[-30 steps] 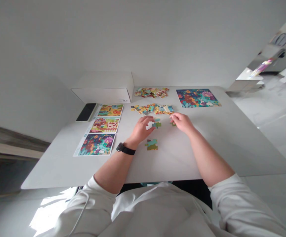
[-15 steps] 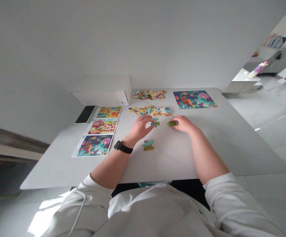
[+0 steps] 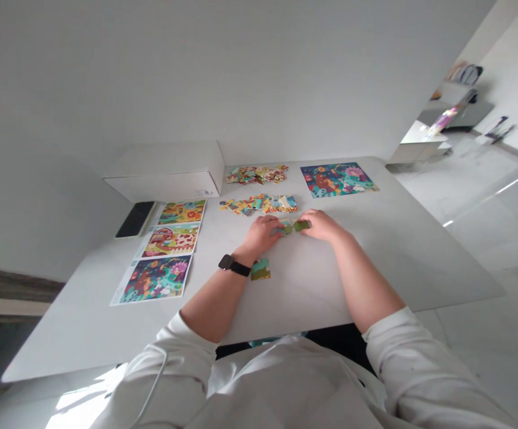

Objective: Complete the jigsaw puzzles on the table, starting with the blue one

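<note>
A white table point(image 3: 402, 250) fills the middle of the view, with a pale tiled floor point(image 3: 477, 238) beyond it at 2 o'clock. Near the table's centre, a teal-and-olive strip of joined cardboard jigsaw pieces point(image 3: 292, 227) lies between the two hands, its long axis running roughly 9 to 3 o'clock and rising slightly toward 3. The left hand point(image 3: 263, 234), with a black watch point(image 3: 234, 265) on its wrist, closes on the teal end; the right hand point(image 3: 322, 226) closes on the olive end, so both grips pinch the strip. A small joined teal-and-olive section point(image 3: 260, 270) lies apart from it at 7 o'clock. Much remains unjoined: a loose spread of multicoloured pieces point(image 3: 259, 204) sits at 10 o'clock and a heap of pieces point(image 3: 256, 174) at 11. At 1 o'clock lies a colourful square picture point(image 3: 338, 180), too small to tell whether assembled or printed; three printed picture cards point(image 3: 170, 240) line up at 9 o'clock
</note>
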`<state>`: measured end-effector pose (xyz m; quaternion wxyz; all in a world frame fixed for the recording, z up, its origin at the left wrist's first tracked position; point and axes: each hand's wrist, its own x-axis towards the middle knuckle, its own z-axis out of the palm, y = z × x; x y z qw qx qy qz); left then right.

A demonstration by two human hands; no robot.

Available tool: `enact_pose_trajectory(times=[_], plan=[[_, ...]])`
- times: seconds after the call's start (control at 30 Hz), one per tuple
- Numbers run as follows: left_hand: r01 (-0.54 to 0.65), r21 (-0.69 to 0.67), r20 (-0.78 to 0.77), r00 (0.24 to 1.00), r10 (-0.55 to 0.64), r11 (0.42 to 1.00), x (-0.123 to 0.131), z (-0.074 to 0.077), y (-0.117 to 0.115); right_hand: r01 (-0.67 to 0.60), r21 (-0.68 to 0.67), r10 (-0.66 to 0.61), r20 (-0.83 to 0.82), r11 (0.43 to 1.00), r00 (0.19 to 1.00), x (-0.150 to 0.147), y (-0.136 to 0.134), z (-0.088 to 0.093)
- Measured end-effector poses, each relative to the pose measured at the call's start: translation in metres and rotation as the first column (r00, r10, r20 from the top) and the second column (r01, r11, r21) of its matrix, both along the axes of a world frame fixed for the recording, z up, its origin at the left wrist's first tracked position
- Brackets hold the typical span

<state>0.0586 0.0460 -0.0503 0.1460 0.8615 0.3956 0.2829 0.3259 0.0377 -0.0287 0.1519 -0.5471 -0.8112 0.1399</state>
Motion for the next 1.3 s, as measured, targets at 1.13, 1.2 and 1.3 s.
enact_pose_trajectory(times=[1.13, 1.2, 1.3], plan=[[-0.022, 0.033, -0.103, 0.994, 0.025, 0.999, 0.013, -0.004, -0.010, 0.007, 0.004, -0.007, 0.021, 1.000, 1.000, -0.001, 0.000, 0.000], [0.022, 0.052, -0.108, 0.994, -0.016, 0.998, 0.013, -0.002, -0.012, 0.006, 0.002, -0.006, 0.023, 1.000, 1.000, -0.001, 0.000, 0.000], [0.101, 0.052, -0.109, 0.990, -0.095, 0.994, 0.013, 0.001, -0.014, 0.010, 0.000, -0.010, 0.021, 1.000, 1.000, -0.001, 0.000, 0.001]])
